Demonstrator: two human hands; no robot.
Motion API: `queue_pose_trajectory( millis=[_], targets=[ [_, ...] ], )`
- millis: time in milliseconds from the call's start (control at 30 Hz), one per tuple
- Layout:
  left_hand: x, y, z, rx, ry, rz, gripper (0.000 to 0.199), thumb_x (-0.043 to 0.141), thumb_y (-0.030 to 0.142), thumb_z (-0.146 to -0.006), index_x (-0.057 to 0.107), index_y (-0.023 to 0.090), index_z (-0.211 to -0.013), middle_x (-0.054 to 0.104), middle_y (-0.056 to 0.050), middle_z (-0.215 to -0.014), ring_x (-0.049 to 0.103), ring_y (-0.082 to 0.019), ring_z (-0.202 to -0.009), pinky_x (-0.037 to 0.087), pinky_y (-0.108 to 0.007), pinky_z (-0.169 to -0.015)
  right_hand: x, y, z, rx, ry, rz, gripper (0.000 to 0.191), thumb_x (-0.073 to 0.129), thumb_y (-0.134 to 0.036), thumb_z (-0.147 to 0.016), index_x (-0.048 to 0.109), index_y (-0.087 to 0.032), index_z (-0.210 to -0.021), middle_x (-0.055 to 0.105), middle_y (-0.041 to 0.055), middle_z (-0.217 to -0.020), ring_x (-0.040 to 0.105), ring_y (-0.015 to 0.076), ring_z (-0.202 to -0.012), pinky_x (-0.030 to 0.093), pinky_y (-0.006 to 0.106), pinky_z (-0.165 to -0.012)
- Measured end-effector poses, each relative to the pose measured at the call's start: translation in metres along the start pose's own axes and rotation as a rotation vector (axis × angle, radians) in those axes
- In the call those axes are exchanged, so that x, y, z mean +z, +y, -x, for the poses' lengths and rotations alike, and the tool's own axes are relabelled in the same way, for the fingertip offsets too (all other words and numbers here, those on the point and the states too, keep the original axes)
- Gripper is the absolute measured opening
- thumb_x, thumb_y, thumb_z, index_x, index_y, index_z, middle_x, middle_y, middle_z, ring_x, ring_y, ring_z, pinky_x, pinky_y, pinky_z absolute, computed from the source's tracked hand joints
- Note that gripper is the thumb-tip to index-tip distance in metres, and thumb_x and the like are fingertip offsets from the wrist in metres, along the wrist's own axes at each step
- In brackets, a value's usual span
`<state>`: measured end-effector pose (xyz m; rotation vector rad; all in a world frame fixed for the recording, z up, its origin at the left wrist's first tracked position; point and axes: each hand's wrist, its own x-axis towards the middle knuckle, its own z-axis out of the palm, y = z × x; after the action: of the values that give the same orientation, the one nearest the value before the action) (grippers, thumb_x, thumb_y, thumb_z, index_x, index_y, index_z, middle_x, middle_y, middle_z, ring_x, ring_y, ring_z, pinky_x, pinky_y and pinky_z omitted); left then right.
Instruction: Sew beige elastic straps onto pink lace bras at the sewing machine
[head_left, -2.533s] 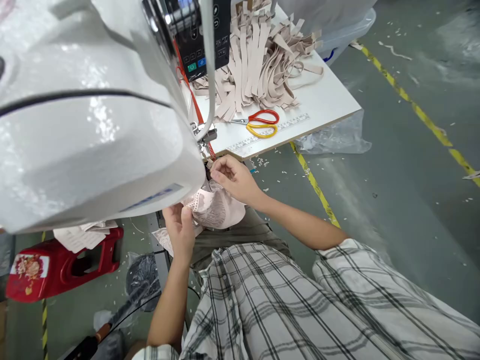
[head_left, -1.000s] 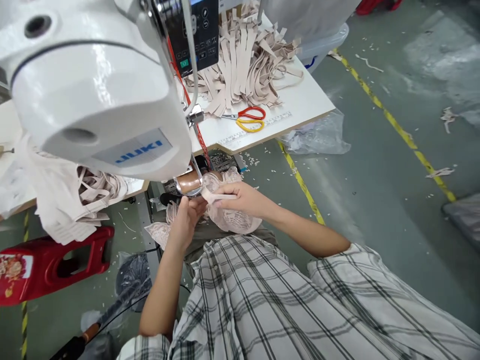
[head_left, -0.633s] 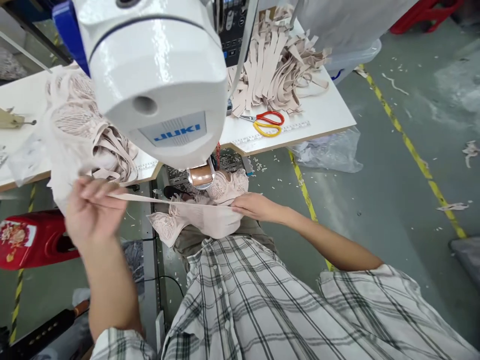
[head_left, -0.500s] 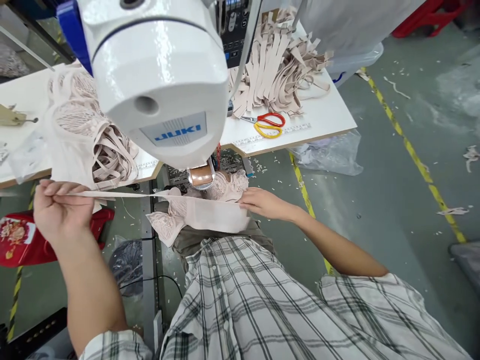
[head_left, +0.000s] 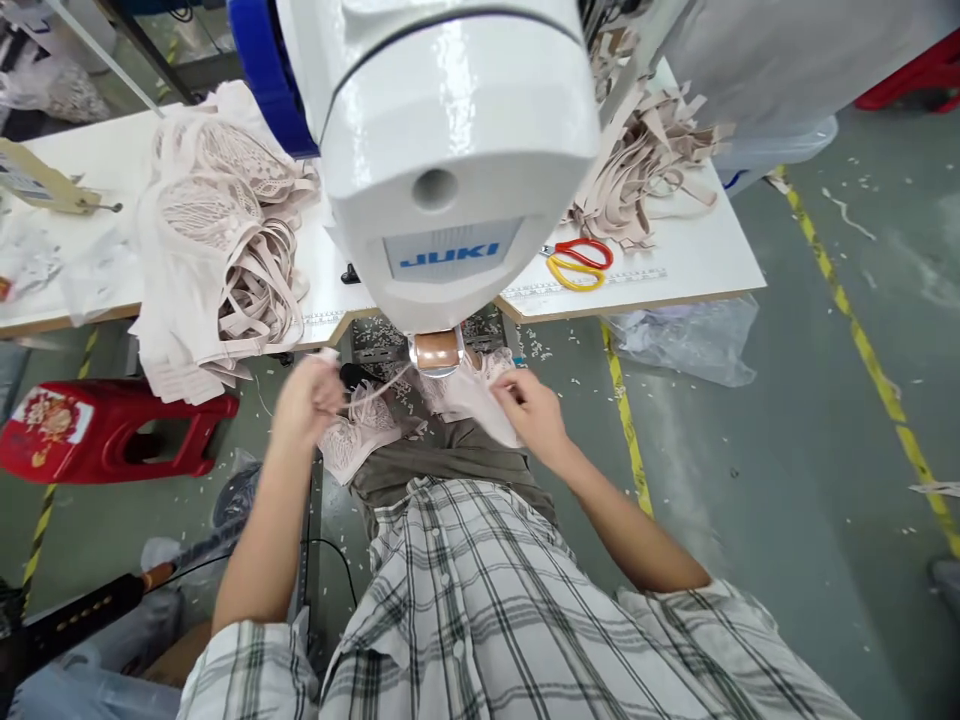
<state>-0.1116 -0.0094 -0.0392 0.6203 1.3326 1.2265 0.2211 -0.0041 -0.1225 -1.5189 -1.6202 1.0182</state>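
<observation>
Left hand (head_left: 309, 398), blurred, fingers curled closed on thin pale-pink strap (head_left: 381, 388); right hand (head_left: 531, 412), fingers bent at pale-pink lace-and-mesh garment (head_left: 476, 396), firm grip or light touch, can't tell. Garment lies over lap, under white JUKI sewing machine (head_left: 457, 130); red-and-yellow-handled scissors (head_left: 579, 264) on white surface (head_left: 701, 255).

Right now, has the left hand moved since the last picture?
Yes, to the right: the left hand is nearer the sewing machine than before, no longer overlapping the red stool.
</observation>
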Motion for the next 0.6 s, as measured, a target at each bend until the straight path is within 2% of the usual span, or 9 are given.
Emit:
queue_pose_trajectory(
  millis=[67, 100, 167, 300, 367, 433, 500, 533, 600],
  targets=[
    [0.040, -0.023, 0.014, -0.104, -0.168, -0.123, 0.022, 0.071, 0.034, -0.086, 0.060, 0.018, -0.075, 0.035, 0.009, -0.051, 0.028, -0.007, -0.045, 0.024, -0.021, -0.045, 0.006, -0.023, -0.005, -0.048, -0.263, -0.058, 0.018, 0.057, -0.036, -0.092, 0.067, -0.021, -0.095, 0.072, 0.0033, -0.094, 0.064, 0.0147, -0.074, 0.047, 0.028, -0.069],
    [0.055, -0.030, 0.021, -0.099, -0.210, -0.164, 0.022, 0.069, 0.036, -0.087, 0.062, 0.018, -0.076, 0.035, 0.009, -0.050, 0.027, -0.007, -0.045, 0.024, -0.022, -0.046, 0.007, -0.035, -0.007, -0.061, -0.351, -0.099, 0.020, 0.056, -0.036, -0.093, 0.069, -0.021, -0.096, 0.073, 0.0035, -0.096, 0.065, 0.0150, -0.077, 0.048, 0.027, -0.070],
    [0.075, -0.037, 0.034, -0.070, -0.281, -0.309, 0.025, 0.065, 0.041, -0.089, 0.064, 0.019, -0.079, 0.039, 0.008, -0.051, 0.030, -0.007, -0.046, 0.024, -0.022, -0.048, 0.004, -0.055, -0.013, -0.072, -0.440, -0.160, 0.025, 0.054, -0.040, -0.095, 0.071, -0.021, -0.100, 0.074, 0.0040, -0.099, 0.066, 0.0155, -0.082, 0.048, 0.027, -0.072],
    [0.091, -0.029, 0.043, 0.070, -0.392, -0.649, 0.031, 0.059, 0.044, -0.093, 0.065, 0.018, -0.077, 0.056, 0.003, -0.063, 0.047, -0.011, -0.057, 0.033, -0.024, -0.055, -0.010, -0.080, -0.020, -0.045, -0.531, -0.172, 0.034, 0.057, -0.050, -0.093, 0.072, -0.021, -0.104, 0.069, 0.0005, -0.080, 0.055, 0.0111, -0.064, 0.039, 0.023, -0.058],
    [0.094, -0.025, 0.041, 0.139, -0.459, -0.792, 0.033, 0.055, 0.043, -0.095, 0.064, 0.018, -0.075, 0.061, 0.001, -0.066, 0.052, -0.013, -0.061, 0.037, -0.025, -0.058, -0.017, -0.084, -0.022, -0.060, -0.581, -0.104, 0.031, 0.061, -0.048, -0.091, 0.073, -0.021, -0.100, 0.065, -0.0020, -0.072, 0.049, 0.0096, -0.058, 0.035, 0.023, -0.056],
    [0.096, -0.026, 0.038, 0.190, -0.520, -0.933, 0.034, 0.051, 0.040, -0.096, 0.063, 0.018, -0.074, 0.061, 0.000, -0.066, 0.054, -0.015, -0.062, 0.039, -0.027, -0.060, -0.021, -0.081, -0.025, -0.107, -0.635, -0.012, 0.024, 0.062, -0.042, -0.091, 0.073, -0.021, -0.093, 0.063, -0.0024, -0.069, 0.049, 0.0098, -0.060, 0.034, 0.023, -0.059],
    [0.095, -0.035, 0.036, 0.271, -0.476, -1.032, 0.028, 0.055, 0.038, -0.093, 0.064, 0.018, -0.076, 0.065, -0.003, -0.072, 0.059, -0.019, -0.070, 0.044, -0.030, -0.067, -0.021, -0.069, -0.028, -0.132, -0.659, 0.066, 0.020, 0.061, -0.037, -0.090, 0.073, -0.020, -0.087, 0.064, -0.0019, -0.069, 0.050, 0.0109, -0.062, 0.034, 0.024, -0.062],
    [0.093, -0.043, 0.036, 0.326, -0.394, -1.039, 0.024, 0.059, 0.038, -0.091, 0.065, 0.018, -0.080, 0.067, -0.006, -0.081, 0.062, -0.022, -0.079, 0.047, -0.033, -0.074, -0.018, -0.061, -0.031, -0.116, -0.628, 0.076, 0.020, 0.061, -0.036, -0.089, 0.071, -0.020, -0.086, 0.064, -0.0015, -0.070, 0.051, 0.0116, -0.064, 0.035, 0.025, -0.063],
    [0.090, -0.064, 0.039, 0.374, -0.199, -0.916, 0.023, 0.068, 0.040, -0.084, 0.068, 0.018, -0.089, 0.070, -0.011, -0.100, 0.062, -0.027, -0.099, 0.048, -0.041, -0.090, -0.009, -0.042, -0.033, -0.017, -0.449, -0.005, 0.021, 0.058, -0.038, -0.089, 0.067, -0.019, -0.086, 0.064, -0.0006, -0.074, 0.052, 0.0128, -0.066, 0.037, 0.026, -0.063]
  ],
)
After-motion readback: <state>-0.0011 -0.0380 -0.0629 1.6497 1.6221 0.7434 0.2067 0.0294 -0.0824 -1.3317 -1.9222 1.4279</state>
